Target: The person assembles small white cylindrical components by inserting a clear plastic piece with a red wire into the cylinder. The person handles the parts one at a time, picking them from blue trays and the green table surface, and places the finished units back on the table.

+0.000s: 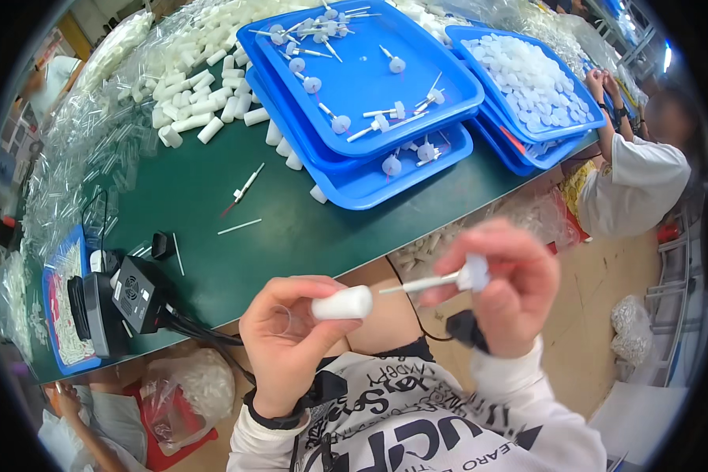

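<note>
Far left, clear plastic tubes (75, 161) lie heaped on the green tabletop (189, 228); nearer you stands a black box with a fan grille (139, 293). A slim white part with a reddish tip (248, 185) lies loose right of these. Your left grip (279, 358) is closed on a white cylinder (344, 303), fingers above, thumb below, the cylinder's end facing right; a clear, cup-like piece (282, 321) sits inside the same hand. Beyond, stacked blue trays (409, 138) hold disc-and-stem parts. Your right grip (521, 287), blurred, is pinched around a disc-ended stem (473, 274), its tip pointing left, just beside the cylinder's end; exact finger contacts cannot be told. Farther right, another blue tray (594, 122) carries whitish discs (519, 79).
</note>
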`<act>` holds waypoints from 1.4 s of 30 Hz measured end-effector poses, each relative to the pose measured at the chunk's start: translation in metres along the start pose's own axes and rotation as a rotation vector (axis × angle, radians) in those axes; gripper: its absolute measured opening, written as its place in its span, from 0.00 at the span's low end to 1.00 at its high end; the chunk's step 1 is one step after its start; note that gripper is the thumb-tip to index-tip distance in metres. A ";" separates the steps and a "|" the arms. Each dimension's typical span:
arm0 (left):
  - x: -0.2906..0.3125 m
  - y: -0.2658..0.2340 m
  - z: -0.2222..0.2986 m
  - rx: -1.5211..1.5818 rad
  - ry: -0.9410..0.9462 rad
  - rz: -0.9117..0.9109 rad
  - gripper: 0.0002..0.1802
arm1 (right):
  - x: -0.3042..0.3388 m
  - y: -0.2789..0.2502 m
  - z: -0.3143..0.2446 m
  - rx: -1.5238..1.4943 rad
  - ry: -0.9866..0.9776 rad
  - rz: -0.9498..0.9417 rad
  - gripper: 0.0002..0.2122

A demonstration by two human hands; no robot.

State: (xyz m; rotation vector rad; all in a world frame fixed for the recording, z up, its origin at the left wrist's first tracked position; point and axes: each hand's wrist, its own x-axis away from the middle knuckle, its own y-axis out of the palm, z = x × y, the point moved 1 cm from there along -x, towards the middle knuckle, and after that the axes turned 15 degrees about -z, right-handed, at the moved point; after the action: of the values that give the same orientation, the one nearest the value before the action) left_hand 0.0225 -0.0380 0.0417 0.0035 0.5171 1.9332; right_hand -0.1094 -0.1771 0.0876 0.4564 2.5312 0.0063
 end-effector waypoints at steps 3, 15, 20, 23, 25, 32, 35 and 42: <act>0.002 0.005 -0.009 -0.045 0.023 -0.037 0.17 | 0.028 0.008 0.018 -0.073 0.033 0.198 0.15; 0.011 0.007 -0.011 0.001 -0.140 -0.056 0.16 | 0.041 0.005 0.026 -0.029 -0.084 0.139 0.16; 0.011 0.008 -0.010 -0.001 -0.232 -0.095 0.15 | 0.036 0.004 0.032 0.050 0.039 0.018 0.14; 0.007 0.003 -0.010 0.152 -0.277 -0.074 0.15 | 0.034 0.005 0.034 0.031 0.124 0.012 0.13; 0.008 -0.002 -0.015 0.193 -0.257 -0.051 0.15 | 0.034 0.003 0.035 0.013 0.176 -0.018 0.13; 0.010 0.003 -0.021 0.047 -0.200 -0.010 0.15 | 0.035 -0.009 0.043 -0.085 0.319 0.003 0.12; 0.013 0.001 -0.023 0.005 -0.203 -0.077 0.16 | 0.038 -0.007 0.050 -0.064 0.351 -0.074 0.12; 0.014 0.001 -0.027 -0.105 -0.170 -0.074 0.16 | 0.041 -0.006 0.050 0.152 0.333 -0.091 0.14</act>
State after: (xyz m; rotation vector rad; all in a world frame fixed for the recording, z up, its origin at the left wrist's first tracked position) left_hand 0.0093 -0.0351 0.0146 0.0802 0.2987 1.8658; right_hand -0.1173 -0.1743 0.0235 0.4283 2.8917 -0.1569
